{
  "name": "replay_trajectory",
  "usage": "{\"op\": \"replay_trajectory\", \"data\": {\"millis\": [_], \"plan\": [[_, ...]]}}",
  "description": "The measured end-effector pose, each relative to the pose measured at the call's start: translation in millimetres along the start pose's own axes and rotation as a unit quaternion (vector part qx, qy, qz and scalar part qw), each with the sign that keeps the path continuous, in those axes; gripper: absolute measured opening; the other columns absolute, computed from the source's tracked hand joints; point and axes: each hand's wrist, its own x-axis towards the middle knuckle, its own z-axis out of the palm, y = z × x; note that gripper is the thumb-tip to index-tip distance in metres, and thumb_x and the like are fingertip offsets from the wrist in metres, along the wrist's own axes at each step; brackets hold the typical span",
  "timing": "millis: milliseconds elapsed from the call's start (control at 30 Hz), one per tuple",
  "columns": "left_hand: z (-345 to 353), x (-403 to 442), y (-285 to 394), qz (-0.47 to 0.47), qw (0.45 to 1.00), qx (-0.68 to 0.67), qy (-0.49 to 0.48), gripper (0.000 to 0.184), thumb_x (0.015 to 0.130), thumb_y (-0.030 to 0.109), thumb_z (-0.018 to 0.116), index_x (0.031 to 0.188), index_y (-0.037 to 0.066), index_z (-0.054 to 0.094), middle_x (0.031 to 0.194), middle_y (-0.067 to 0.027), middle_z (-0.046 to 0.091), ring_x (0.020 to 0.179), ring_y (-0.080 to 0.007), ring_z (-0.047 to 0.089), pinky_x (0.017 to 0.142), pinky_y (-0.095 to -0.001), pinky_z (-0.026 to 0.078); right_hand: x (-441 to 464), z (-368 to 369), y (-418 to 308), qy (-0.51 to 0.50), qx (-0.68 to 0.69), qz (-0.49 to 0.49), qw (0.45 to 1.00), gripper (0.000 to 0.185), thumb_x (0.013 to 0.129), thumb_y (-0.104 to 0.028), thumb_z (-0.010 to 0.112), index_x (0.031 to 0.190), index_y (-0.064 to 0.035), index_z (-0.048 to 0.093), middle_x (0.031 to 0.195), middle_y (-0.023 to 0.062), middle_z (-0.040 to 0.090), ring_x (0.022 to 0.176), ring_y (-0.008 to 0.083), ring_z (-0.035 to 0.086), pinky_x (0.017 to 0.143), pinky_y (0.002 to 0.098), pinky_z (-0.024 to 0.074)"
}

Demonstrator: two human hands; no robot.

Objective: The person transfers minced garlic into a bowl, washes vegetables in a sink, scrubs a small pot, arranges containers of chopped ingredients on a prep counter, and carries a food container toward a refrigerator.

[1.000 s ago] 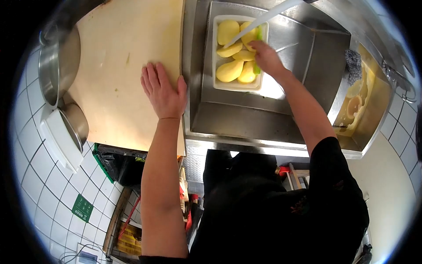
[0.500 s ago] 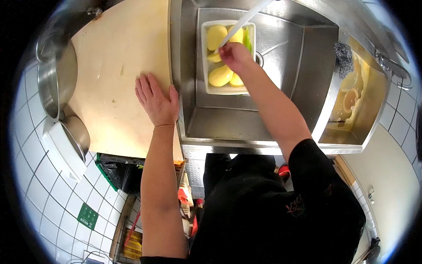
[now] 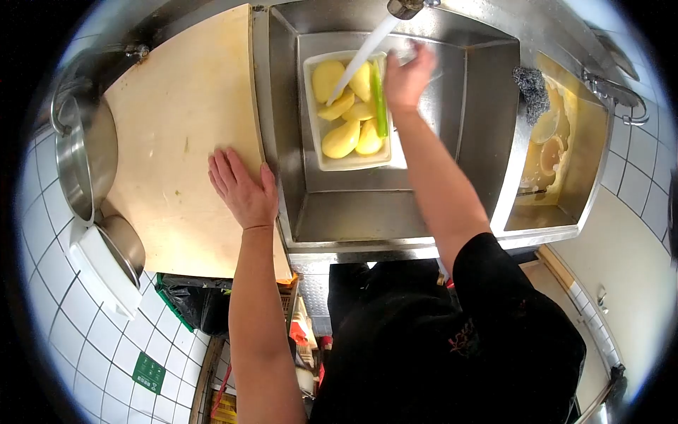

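Observation:
My left hand [image 3: 244, 191] lies flat on the wooden board [image 3: 187, 141], fingers stretched out, beside the sink's left rim. To the right of a white rectangular tub [image 3: 346, 166], my right hand [image 3: 408, 79] is over the sink, blurred by motion, with its thumb and fingers apart and nothing visible in it. Several peeled potatoes, among them one at the lower left [image 3: 340, 139], sit in the tub. Along the tub's right side lies a long green vegetable piece [image 3: 380, 99] whose kind I cannot make out. A white stream of water [image 3: 367, 48] falls from the faucet [image 3: 405, 7] into the tub.
The tub stands in the metal sink [image 3: 431, 169]. A steel scrubber [image 3: 531, 92] sits on the right ledge by a side basin [image 3: 547, 212] holding yellowish liquid. Metal pots [image 3: 95, 155] stand at the left, with a black-lined bin [image 3: 194, 304] below the board.
My right hand has moved out of the tub to the right. The potatoes and green piece show more fully now. My left hand stays on the board, and the camera view has shifted slightly.

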Motion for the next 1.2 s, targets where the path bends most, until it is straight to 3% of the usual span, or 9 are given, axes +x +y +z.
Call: {"op": "replay_trajectory", "data": {"millis": [133,200,300,600,800,933,1067,1100,1200], "plan": [[-1,1,1,0.002,1.000,0.008,-0.002,0.068,0.094,0.032,0.060,0.147,-0.004,0.039,0.154,-0.0264,0.034,0.144,-0.0454,0.030,0.119,-0.0552,0.023,81,-41,-14,0.030,-0.124,-0.285,0.950,0.057,0.082,-0.014,0.079,0.131,0.0009,0.054,0.116,0.0171,0.060,0.113,0.0348,0.057,0.098,0.0429,0.0486],[0,1,0,0.005,1.000,0.007,0.002,0.067,0.094,0.033,0.059,0.147,-0.004,0.039,0.154,-0.0264,0.035,0.144,-0.0453,0.030,0.119,-0.0551,0.023,98,-45,-14,-0.033,-0.110,-0.283,0.952,0.050,0.077,0.001,0.071,0.126,-0.0023,0.063,0.127,0.0211,0.060,0.120,0.0367,0.057,0.101,0.0433,0.0483],[-1,-1,0,0.003,1.000,-0.003,0.002,0.068,0.094,0.034,0.058,0.146,-0.005,0.039,0.154,-0.0265,0.035,0.144,-0.0451,0.030,0.120,-0.0551,0.023,119,-51,-22,-0.003,-0.104,-0.340,0.935,0.025,0.078,-0.005,0.076,0.102,-0.0048,0.069,0.100,0.0159,0.065,0.091,0.0362,0.064,0.080,0.0426,0.0536],[2,-1,-2,-0.002,1.000,0.005,-0.003,0.070,0.094,0.035,0.058,0.148,-0.005,0.038,0.155,-0.0266,0.033,0.145,-0.0447,0.028,0.120,-0.0549,0.021,120,-40,-16,-0.036,-0.121,-0.140,0.982,0.016,0.088,-0.008,0.069,0.103,-0.0039,0.070,0.090,0.0178,0.067,0.080,0.0397,0.065,0.072,0.0459,0.0543],[0,0,0,-0.005,1.000,0.009,-0.010,0.070,0.094,0.034,0.058,0.148,-0.005,0.037,0.155,-0.0262,0.033,0.146,-0.0441,0.027,0.121,-0.0546,0.020,115,-43,-27,0.027,-0.130,-0.355,0.926,0.024,0.085,-0.005,0.068,0.109,-0.0054,0.071,0.098,0.0143,0.069,0.088,0.0354,0.066,0.076,0.0443,0.0544],[1,-1,-1,-0.007,1.000,0.011,-0.012,0.070,0.095,0.034,0.058,0.148,-0.005,0.037,0.156,-0.0258,0.033,0.146,-0.0439,0.027,0.121,-0.0545,0.020,118,-42,-23,0.012,-0.115,-0.327,0.938,0.026,0.082,-0.002,0.069,0.108,-0.0066,0.073,0.099,0.0130,0.069,0.088,0.0334,0.067,0.078,0.0409,0.0557],[0,1,-1,-0.007,1.000,0.011,-0.013,0.069,0.094,0.034,0.058,0.148,-0.005,0.037,0.156,-0.0258,0.032,0.146,-0.0439,0.027,0.121,-0.0545,0.020,126,-25,-10,-0.082,0.215,0.099,0.968,0.014,0.089,-0.008,0.069,0.100,0.0006,0.073,0.089,0.0146,0.069,0.077,0.0333,0.068,0.071,0.0373,0.0556],[0,1,0,-0.007,1.000,0.010,-0.014,0.069,0.094,0.034,0.059,0.148,-0.005,0.037,0.156,-0.0258,0.032,0.146,-0.0439,0.027,0.121,-0.0545,0.020,125,-29,-16,-0.088,0.154,0.098,0.979,0.014,0.091,-0.009,0.068,0.099,0.0027,0.072,0.089,0.0150,0.069,0.079,0.0329,0.067,0.073,0.0402,0.0551],[-1,0,0,-0.009,1.000,0.012,-0.019,0.070,0.093,0.033,0.059,0.148,-0.004,0.037,0.156,-0.0258,0.032,0.146,-0.0438,0.026,0.121,-0.0544,0.020,118,-31,-26,0.051,-0.127,-0.333,0.933,0.012,0.091,-0.008,0.067,0.098,-0.0008,0.073,0.095,0.0140,0.069,0.086,0.0323,0.065,0.077,0.0417,0.0539]]}}
